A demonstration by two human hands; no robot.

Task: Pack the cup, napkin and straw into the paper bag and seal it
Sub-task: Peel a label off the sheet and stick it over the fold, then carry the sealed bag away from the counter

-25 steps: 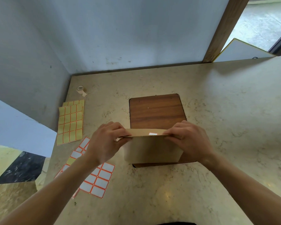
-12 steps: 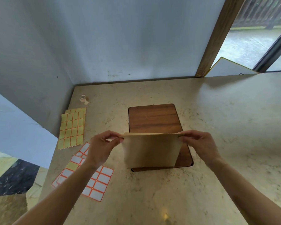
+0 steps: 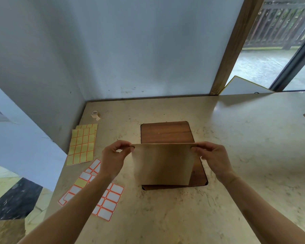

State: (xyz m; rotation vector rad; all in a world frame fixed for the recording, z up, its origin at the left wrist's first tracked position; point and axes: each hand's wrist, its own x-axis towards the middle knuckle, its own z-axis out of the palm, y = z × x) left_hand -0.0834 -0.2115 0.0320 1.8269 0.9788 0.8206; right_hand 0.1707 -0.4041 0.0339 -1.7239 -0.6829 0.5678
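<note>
A brown paper bag (image 3: 163, 163) stands upright over the near half of a dark wooden board (image 3: 166, 132) set into the stone counter. My left hand (image 3: 113, 158) pinches the bag's top left corner. My right hand (image 3: 213, 156) pinches its top right corner. The top edge is flat and closed between them. Cup, napkin and straw are not visible; the bag's inside is hidden.
A yellow label sheet (image 3: 82, 144) and white orange-edged label sheets (image 3: 106, 203) lie left of the bag, partly under my left forearm. A small tape roll (image 3: 95, 114) sits near the back left corner. Walls close the back and left; a wooden post (image 3: 234, 46) stands back right.
My hands slid outward from the folded top, where a white sticker showed, to the bag's two upper corners. The bag now stands taller, and the camera has tilted up.
</note>
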